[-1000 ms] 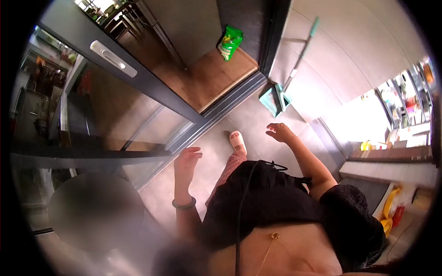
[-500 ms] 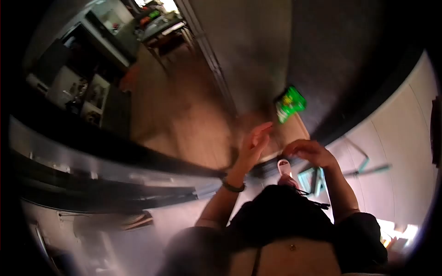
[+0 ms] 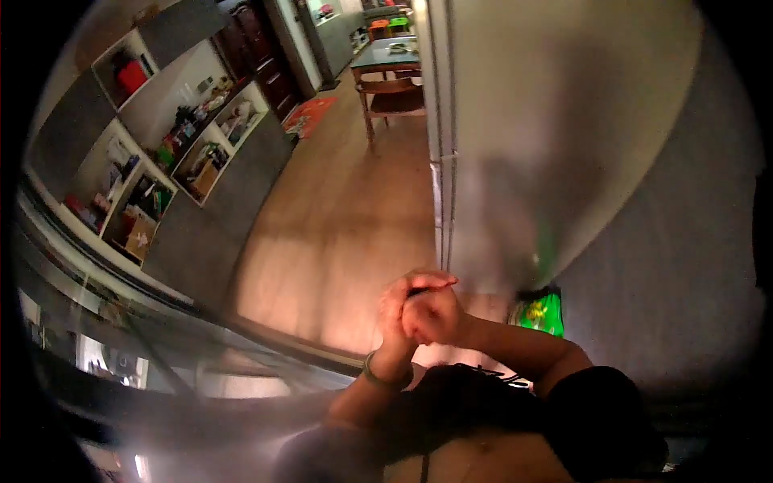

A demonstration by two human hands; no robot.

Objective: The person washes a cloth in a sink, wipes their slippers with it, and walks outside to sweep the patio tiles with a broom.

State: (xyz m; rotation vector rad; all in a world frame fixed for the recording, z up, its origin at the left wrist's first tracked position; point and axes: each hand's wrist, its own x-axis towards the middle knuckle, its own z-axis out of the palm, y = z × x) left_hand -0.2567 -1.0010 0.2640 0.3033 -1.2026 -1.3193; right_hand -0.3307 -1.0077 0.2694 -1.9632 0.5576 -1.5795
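Observation:
My left hand [image 3: 393,316], with a dark band on the wrist, meets my right hand [image 3: 439,315] in front of my body. The left fingers curl over and around the right hand, which is closed like a fist. A small dark patch shows between them; whether it is an object or a shadow I cannot tell. Right of my right forearm, low against the grey panel, is a bright green package [image 3: 541,312] with yellow marks, partly hidden by the arm.
A cubby shelf [image 3: 189,129] full of small items lines the left side. Ahead, wood floor [image 3: 322,241] runs to a wooden chair [image 3: 394,98] and a glass-topped table [image 3: 385,53]. A light door panel [image 3: 555,121] with a metal edge stands to the right, and a red mat [image 3: 310,117] lies farther off.
My hands, apart before, have come together. The view has turned and tilted up, showing more shelf and room, and the green package now appears lower and farther right.

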